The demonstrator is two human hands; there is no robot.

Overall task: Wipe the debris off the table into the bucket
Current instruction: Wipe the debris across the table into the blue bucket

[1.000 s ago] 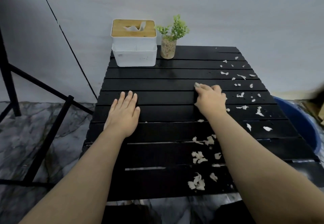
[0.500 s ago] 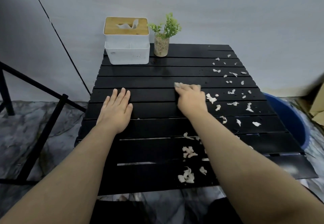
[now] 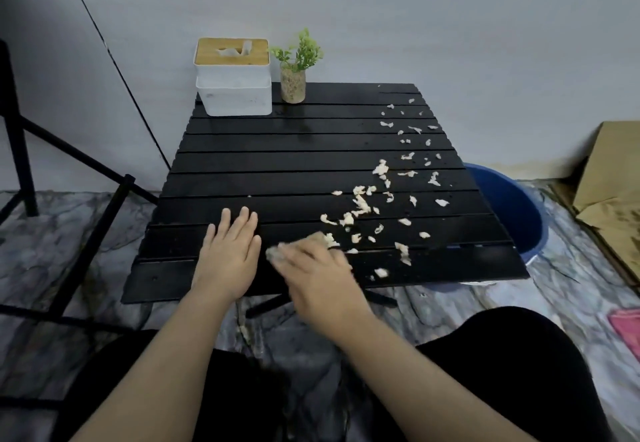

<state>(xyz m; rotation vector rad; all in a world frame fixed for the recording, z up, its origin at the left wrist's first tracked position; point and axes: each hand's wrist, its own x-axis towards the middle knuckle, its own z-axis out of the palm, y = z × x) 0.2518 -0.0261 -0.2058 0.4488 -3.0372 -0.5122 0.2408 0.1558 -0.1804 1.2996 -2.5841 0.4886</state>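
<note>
Several white scraps of debris (image 3: 360, 202) lie scattered over the right half of the black slatted table (image 3: 277, 164). A blue bucket (image 3: 509, 206) stands on the floor just past the table's right edge. My left hand (image 3: 228, 254) rests flat on the near left slats and holds nothing. My right hand (image 3: 318, 275), blurred by motion, is at the near edge beside it, pressing a pale wad of tissue (image 3: 275, 254) that shows at its fingertips. Scraps lie just right of that hand.
A white tissue box (image 3: 232, 81) with a wooden lid and a small potted plant (image 3: 294, 71) stand at the table's far left. A black metal stand (image 3: 86, 234) is on the left. Cardboard (image 3: 613, 182) leans at the right, behind the bucket.
My right hand has drawn back from the table's middle to the near edge, and the scraps in front lie further right. The camera has pulled back. My left hand has stayed on the table.
</note>
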